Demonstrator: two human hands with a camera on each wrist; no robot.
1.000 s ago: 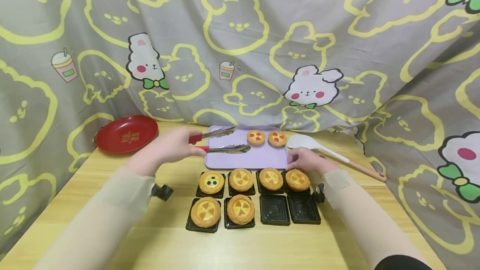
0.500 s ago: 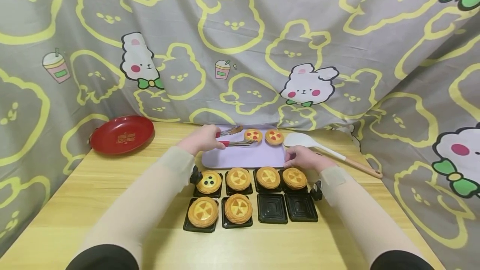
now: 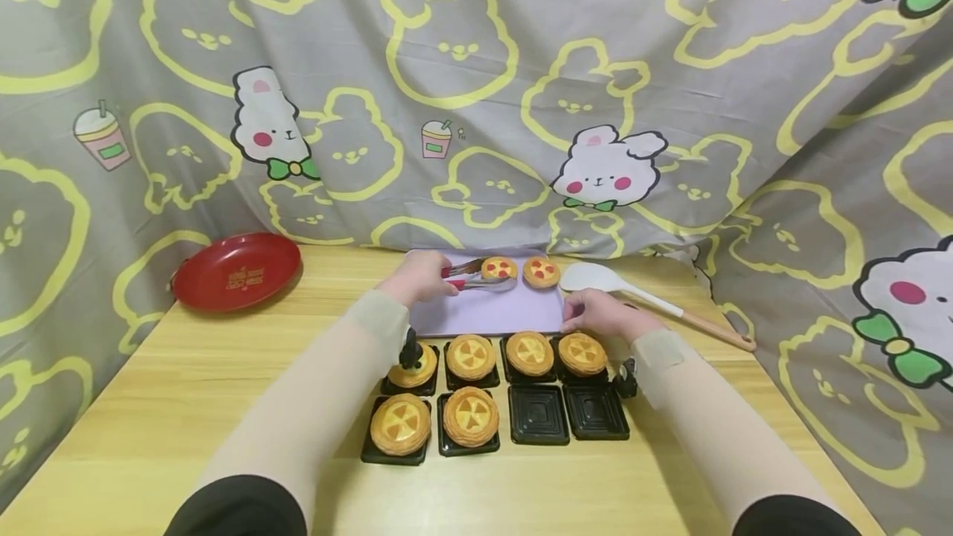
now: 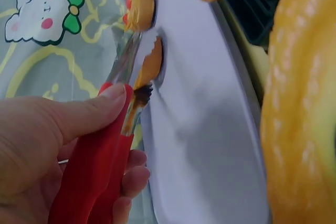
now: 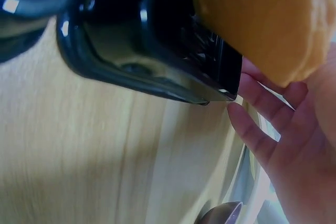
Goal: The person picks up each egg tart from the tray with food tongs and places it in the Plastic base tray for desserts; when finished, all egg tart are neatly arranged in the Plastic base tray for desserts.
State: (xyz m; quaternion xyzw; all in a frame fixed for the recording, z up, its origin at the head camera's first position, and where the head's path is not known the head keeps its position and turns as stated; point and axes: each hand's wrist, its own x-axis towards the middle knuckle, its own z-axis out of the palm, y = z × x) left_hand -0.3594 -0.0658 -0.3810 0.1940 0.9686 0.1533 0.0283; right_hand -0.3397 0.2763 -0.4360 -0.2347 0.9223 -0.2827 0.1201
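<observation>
My left hand (image 3: 421, 277) grips a pair of red-handled tongs (image 4: 94, 166), the thumb lying along the upper handle. Their metal jaws stand apart on either side of a small tart (image 3: 497, 265) with red pieces on top, on the lavender tray (image 3: 476, 321). A second such tart (image 3: 541, 273) sits just right of it. At the tray's front right corner, my right hand (image 3: 600, 314) holds the rim with its fingertips. In the right wrist view, a golden tart (image 5: 257, 19) and its black base (image 5: 157, 77) hide part of that hand.
Several golden tarts (image 3: 471, 356) stand on black square bases in two rows before the tray. Two bases (image 3: 538, 414) at front right are bare. A red plate (image 3: 238, 273) lies far left, a white spatula (image 3: 655, 300) at right. A patterned curtain (image 3: 476, 106) hangs behind.
My left hand has moved right and carried the tongs over the tray, so their jaws now flank the left red-topped tart. The right hand has stayed at the tray's corner.
</observation>
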